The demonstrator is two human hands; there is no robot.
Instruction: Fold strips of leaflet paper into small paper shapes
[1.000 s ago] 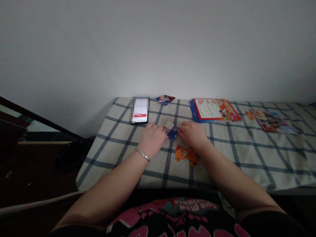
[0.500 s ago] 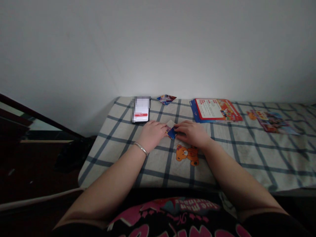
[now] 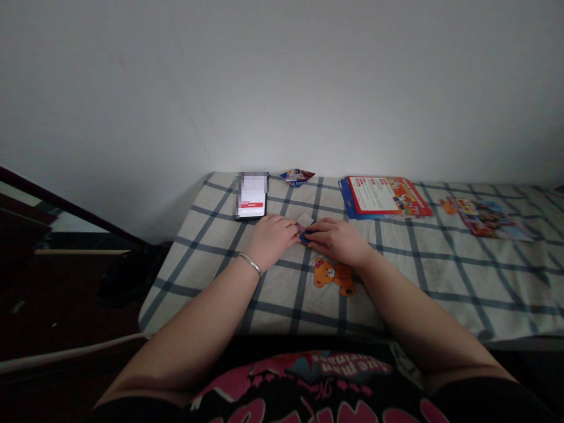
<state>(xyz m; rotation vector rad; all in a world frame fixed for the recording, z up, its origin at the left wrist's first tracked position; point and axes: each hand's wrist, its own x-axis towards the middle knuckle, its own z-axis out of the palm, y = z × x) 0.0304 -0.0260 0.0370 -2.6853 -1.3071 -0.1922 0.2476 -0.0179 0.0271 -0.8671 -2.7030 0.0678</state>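
Note:
A small folded piece of printed paper [image 3: 304, 222], white outside and blue inside, lies on a checked cloth [image 3: 418, 276] between my two hands. My left hand [image 3: 271, 241], with a silver bangle on its wrist, rests palm down with its fingertips pressing on the paper's left side. From the right, my right hand [image 3: 337, 239] has its fingers curled over the paper, pinching its blue edge. Most of the paper is hidden under my fingers.
A phone [image 3: 251, 196] with a lit screen lies behind my left hand. Further back sits a small folded paper shape [image 3: 297, 175]. A stack of red and blue printed sheets [image 3: 383, 197] and another printed sheet [image 3: 484, 217] lie to the right. An orange bear print [image 3: 333, 276] marks the cloth.
My right hand has slid left over the paper, folding it smaller, and less blue shows now. My left hand has stayed nearly in place.

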